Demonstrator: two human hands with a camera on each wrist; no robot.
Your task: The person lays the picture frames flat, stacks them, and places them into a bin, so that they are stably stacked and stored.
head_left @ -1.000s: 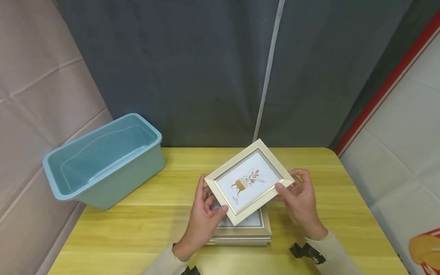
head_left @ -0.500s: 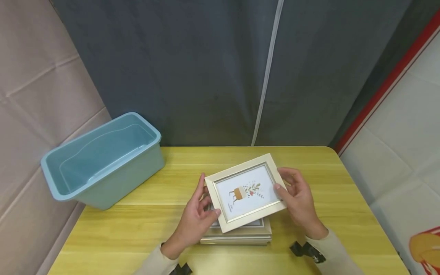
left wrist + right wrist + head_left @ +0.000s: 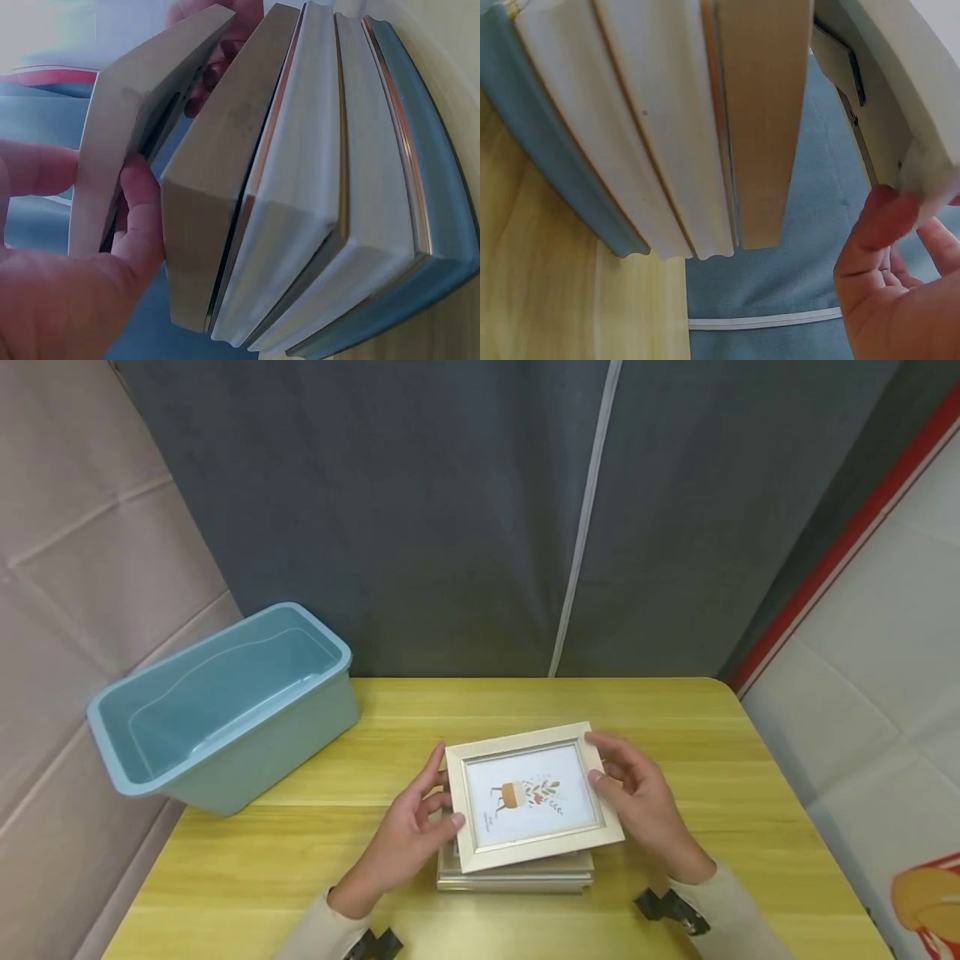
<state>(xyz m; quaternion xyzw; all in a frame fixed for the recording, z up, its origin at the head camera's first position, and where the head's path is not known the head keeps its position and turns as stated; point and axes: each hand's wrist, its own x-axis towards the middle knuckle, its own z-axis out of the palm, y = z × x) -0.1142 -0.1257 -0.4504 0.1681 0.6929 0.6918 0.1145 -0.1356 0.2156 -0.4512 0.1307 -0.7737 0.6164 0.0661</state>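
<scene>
A cream picture frame [image 3: 534, 853] with a plant-pot print is held just over a pile of frames. My left hand [image 3: 397, 839] pinches its left edge, thumb on the front and fingers behind. At the right edge my right hand [image 3: 641, 797] grips it the same way. Below lies the stack of picture frames [image 3: 517, 881]; the left wrist view shows a tan frame [image 3: 225, 150] on top, two whitish frames and a blue-grey frame [image 3: 439, 165] at the bottom. In the right wrist view the held frame's back [image 3: 870, 112] is apart from the stack on one side.
A light blue plastic bin [image 3: 262, 752] stands at the back left of the wooden table [image 3: 712, 735]. Behind the table hangs a dark grey curtain [image 3: 375, 527] with a pale seam. Pale cloth panels rise at both sides.
The held frame has turned clockwise, nearly straightening over the stack, and come lower toward it. Both hands have shifted left with it, still gripping its edges.
</scene>
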